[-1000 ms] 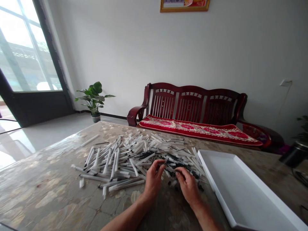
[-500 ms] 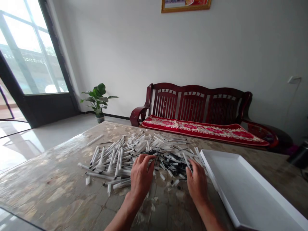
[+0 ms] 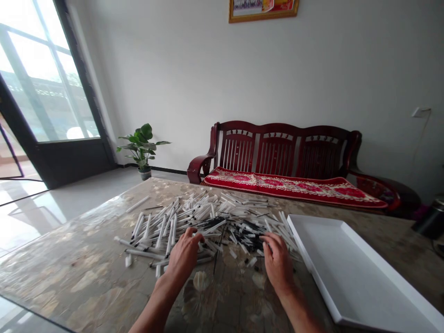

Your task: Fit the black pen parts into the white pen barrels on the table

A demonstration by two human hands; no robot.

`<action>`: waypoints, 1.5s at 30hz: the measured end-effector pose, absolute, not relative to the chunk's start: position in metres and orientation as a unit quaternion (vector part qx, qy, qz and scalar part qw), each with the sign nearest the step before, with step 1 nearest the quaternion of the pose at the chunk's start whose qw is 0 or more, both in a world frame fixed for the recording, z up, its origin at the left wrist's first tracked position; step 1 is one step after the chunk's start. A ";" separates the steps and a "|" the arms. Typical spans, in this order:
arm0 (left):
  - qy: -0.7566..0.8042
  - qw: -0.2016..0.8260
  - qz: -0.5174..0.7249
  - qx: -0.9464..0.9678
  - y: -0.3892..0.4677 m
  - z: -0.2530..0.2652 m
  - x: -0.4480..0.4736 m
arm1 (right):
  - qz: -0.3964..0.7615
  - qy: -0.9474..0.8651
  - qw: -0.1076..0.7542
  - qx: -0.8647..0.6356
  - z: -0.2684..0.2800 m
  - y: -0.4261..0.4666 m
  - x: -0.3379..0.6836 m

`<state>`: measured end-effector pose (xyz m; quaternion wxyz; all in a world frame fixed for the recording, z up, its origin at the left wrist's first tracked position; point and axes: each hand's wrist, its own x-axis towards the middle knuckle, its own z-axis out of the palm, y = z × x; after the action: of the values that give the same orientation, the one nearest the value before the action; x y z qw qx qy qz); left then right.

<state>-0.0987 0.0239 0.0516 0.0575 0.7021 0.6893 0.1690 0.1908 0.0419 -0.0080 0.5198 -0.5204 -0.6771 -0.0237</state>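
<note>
A loose heap of white translucent pen barrels, many with dark ends, covers the middle of the table. My left hand hovers over the heap's near edge, fingers loosely bent, with no held piece showing. To its right, a thin dark stick like a pen refill lies on the table. Black slender pieces form a darker pile among the white ones. At the right edge of that pile is my right hand, its thumb and fingers apart. Small white and black bits are scattered between the hands.
A shallow white tray stands to the right of my right hand. The patterned table has a glossy cover. Behind it are a dark red wooden bench and a potted plant. A dark cylinder stands at far right.
My left hand has moved left and down, away from the black pieces; a thin dark stick now lies where it was. My right hand has shifted slightly left, off a white barrel.
</note>
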 end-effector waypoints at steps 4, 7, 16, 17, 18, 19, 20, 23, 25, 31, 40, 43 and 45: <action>0.628 0.052 0.292 0.719 0.029 0.052 -0.099 | -0.003 -0.676 0.529 -0.513 -0.006 0.039 0.187; 0.588 0.040 0.436 0.680 0.026 0.061 -0.095 | 0.021 -0.670 0.543 -0.506 -0.005 0.038 0.185; 0.408 0.436 0.720 0.355 0.026 0.076 -0.021 | 0.348 -0.568 0.562 -0.490 0.006 0.025 0.165; 0.398 0.481 0.711 0.324 0.029 0.071 -0.010 | 0.369 -0.558 0.565 -0.483 0.008 0.024 0.164; 0.391 0.511 0.704 0.301 0.032 0.065 -0.001 | 0.380 -0.550 0.568 -0.480 0.010 0.024 0.164; 0.386 0.535 0.697 0.281 0.035 0.059 0.007 | 0.387 -0.543 0.568 -0.482 0.011 0.024 0.165; 0.383 0.553 0.690 0.266 0.038 0.053 0.013 | 0.389 -0.537 0.568 -0.488 0.011 0.025 0.166; 0.382 0.571 0.682 0.250 0.046 0.038 0.021 | 0.384 -0.523 0.561 -0.515 0.009 0.029 0.171; 0.398 0.558 0.676 0.272 0.049 0.031 0.021 | 0.378 -0.526 0.547 -0.531 0.004 0.033 0.176; 0.420 0.557 0.649 0.305 0.048 0.019 0.019 | 0.263 -0.576 0.521 -0.573 -0.003 0.040 0.186; 0.402 0.605 0.653 0.212 0.051 0.014 0.026 | 0.264 -0.576 0.534 -0.560 0.003 0.035 0.187; 0.403 0.606 0.655 0.201 0.053 0.012 0.025 | 0.282 -0.567 0.560 -0.534 0.003 0.035 0.185; 0.399 0.606 0.660 0.195 0.054 0.011 0.025 | 0.291 -0.566 0.568 -0.523 0.004 0.035 0.184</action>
<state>0.0246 0.0536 0.0109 0.6064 0.1952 0.3987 0.6597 0.1843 0.0351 0.0036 0.5677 -0.5228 -0.5656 0.2906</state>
